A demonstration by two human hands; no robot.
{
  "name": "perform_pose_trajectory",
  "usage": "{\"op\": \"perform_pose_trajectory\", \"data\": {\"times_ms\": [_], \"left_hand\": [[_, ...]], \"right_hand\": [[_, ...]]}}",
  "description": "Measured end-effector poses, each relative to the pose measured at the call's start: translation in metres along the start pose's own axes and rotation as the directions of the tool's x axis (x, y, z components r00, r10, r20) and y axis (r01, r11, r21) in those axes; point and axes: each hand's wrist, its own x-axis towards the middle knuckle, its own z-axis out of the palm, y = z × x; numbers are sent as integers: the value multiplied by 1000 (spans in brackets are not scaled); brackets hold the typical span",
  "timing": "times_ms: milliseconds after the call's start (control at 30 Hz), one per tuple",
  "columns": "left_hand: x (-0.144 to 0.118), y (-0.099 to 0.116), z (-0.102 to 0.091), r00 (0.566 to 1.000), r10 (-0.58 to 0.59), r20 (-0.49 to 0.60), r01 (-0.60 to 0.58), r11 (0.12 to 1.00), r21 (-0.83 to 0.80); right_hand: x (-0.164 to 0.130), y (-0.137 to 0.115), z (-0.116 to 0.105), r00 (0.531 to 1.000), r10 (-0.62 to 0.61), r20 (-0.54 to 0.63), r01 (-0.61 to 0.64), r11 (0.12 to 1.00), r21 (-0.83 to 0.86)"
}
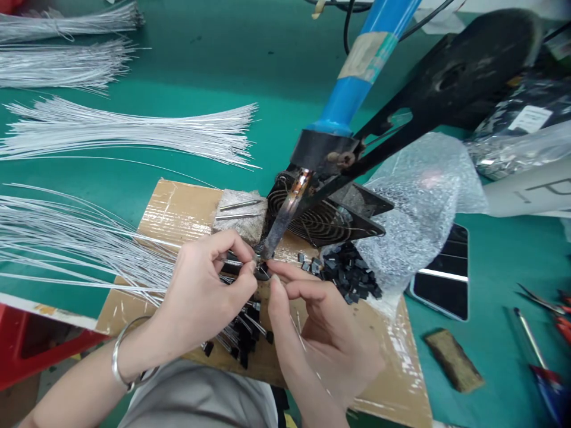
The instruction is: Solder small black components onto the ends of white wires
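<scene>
A blue-handled soldering iron (345,95), clamped to a black stand, points down with its tip between my hands. My left hand (209,273) is closed in a pinch just left of the tip, on a thin grey wire; the pinched end is mostly hidden. My right hand (316,321) pinches close to the tip from the right. A thin strand of solder wire (300,333) runs across its palm. Under my hands lie wires with black ends (245,339). Small black connector pieces (350,273) are heaped to the right.
Cardboard (173,205) covers the work spot, with a sponge pad (241,211) on it. Behind the tip stands a black fan (316,223). Wire bundles (134,134) lie left. Bubble wrap (419,196), a phone (441,273), a brown block (454,359) and a screwdriver (533,342) are right.
</scene>
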Motion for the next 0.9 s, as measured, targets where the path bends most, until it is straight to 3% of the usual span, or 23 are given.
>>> {"op": "perform_pose_trajectory", "data": {"times_ms": [533, 900], "left_hand": [[-2, 0, 0, 1000, 25, -4, -25, 999, 31], [-1, 1, 0, 999, -36, -5, 36, 999, 6]], "right_hand": [[-3, -1, 2, 997, -69, -22, 67, 995, -67], [-1, 4, 3, 992, -125, -23, 123, 990, -75]]}}
